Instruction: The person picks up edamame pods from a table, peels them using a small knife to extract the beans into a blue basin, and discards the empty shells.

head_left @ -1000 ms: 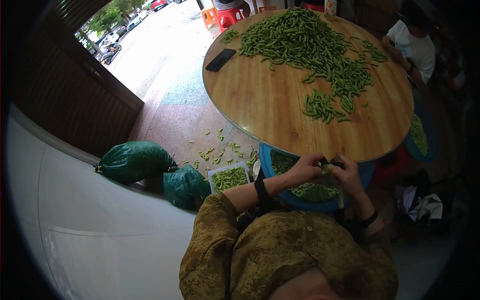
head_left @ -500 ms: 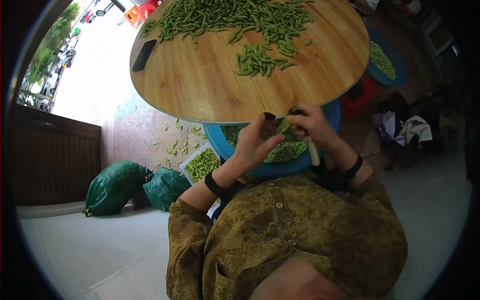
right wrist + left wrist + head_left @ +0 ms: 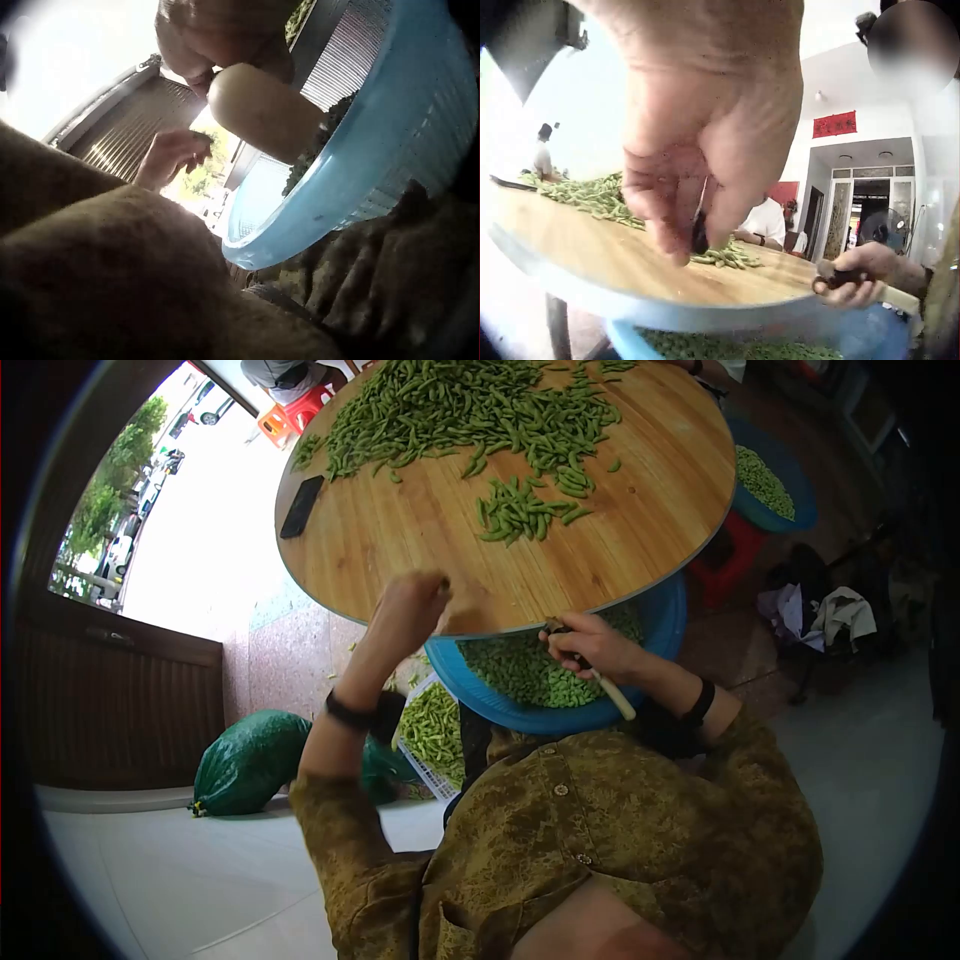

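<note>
The left hand (image 3: 405,608) is over the table's near left edge. In the left wrist view the left hand (image 3: 712,127) has curled fingers around a small dark piece (image 3: 699,232), perhaps a finger cover; no pod shows there. Above the blue basin (image 3: 664,622) of green beans, the right hand (image 3: 603,652) grips a tool with a pale handle (image 3: 615,700), pointing back toward the body. That handle (image 3: 262,112) looms large in the right wrist view. Green pods (image 3: 520,510) lie on the round table (image 3: 400,525), a small group apart from the large heap.
A dark phone (image 3: 302,507) lies at the table's left. A crate of pods (image 3: 432,735) stands on the floor beside the basin, near a green sack (image 3: 250,760). Another basin of beans (image 3: 765,485) is at the right. People sit around the table's far side.
The left hand has moved away from the right hand, left over the table edge. The green pod between the hands is no longer seen there. The right hand keeps its grip on the tool.
</note>
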Demonstrator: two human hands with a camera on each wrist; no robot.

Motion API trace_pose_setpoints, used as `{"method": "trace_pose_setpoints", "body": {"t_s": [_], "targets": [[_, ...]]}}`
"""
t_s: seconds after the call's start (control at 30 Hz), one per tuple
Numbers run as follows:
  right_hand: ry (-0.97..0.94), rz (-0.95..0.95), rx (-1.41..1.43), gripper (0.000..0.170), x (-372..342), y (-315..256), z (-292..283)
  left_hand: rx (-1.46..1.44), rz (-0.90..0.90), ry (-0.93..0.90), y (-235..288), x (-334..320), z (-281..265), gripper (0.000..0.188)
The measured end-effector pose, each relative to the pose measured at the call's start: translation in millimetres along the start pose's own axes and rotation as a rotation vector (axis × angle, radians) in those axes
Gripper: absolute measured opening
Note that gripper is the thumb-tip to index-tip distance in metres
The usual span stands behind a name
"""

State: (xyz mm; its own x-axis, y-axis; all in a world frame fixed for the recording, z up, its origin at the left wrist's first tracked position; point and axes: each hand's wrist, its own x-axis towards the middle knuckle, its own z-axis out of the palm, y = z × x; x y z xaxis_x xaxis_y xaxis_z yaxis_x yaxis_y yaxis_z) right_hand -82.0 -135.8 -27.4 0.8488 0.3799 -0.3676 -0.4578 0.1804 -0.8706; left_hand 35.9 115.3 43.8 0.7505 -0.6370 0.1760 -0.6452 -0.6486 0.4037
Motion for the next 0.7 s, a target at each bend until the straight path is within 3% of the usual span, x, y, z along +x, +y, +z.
{"method": "trace_pose_setpoints", "body": {"t_s": [0.07, 0.13, 0.17, 0.23, 0.37, 0.43, 0.5, 0.57, 0.6, 0.67, 0.7], "targets": [[-0.011, -0.018, -0.008, 0.022, -1, -3, 4, -0.053, -0.019, 0.061, -16, 55, 21, 0.02], [-0.06, -0.042, -0.02, 0.021, -5, -7, -1, -0.007, -0.163, 0.179, -25, 99, 49, 0.025], [-0.061, -0.036, -0.037, 0.021, -7, -7, -5, -0.017, -0.168, 0.192, -32, 111, 60, 0.025], [-0.013, -0.088, 0.001, 0.019, -9, -4, -11, 0.054, -0.342, 0.108, -43, 127, 76, 0.028], [0.007, -0.12, 0.049, 0.017, -13, -5, -15, -0.106, -0.267, 0.214, -57, 121, 83, 0.031], [0.002, -0.127, 0.019, 0.031, -16, -13, -13, -0.077, -0.246, 0.281, -57, 115, 80, 0.027], [0.019, -0.181, 0.106, 0.034, -12, -16, -12, -0.049, -0.223, 0.337, -46, 97, 74, 0.024], [0.047, -0.227, 0.185, 0.037, -10, -20, -11, -0.882, -0.383, 0.041, -7, 71, 52, 0.016], [0.021, -0.269, 0.241, 0.038, -9, -22, -9, -0.88, -0.377, 0.024, 8, 59, 49, 0.016], [-0.018, -0.301, 0.325, 0.039, -10, -29, -3, -1.258, -0.342, -0.12, 31, 37, 50, 0.011], [-0.007, -0.299, 0.331, 0.039, -8, -28, -2, -1.262, -0.343, -0.132, 41, 30, 51, 0.011]]}}
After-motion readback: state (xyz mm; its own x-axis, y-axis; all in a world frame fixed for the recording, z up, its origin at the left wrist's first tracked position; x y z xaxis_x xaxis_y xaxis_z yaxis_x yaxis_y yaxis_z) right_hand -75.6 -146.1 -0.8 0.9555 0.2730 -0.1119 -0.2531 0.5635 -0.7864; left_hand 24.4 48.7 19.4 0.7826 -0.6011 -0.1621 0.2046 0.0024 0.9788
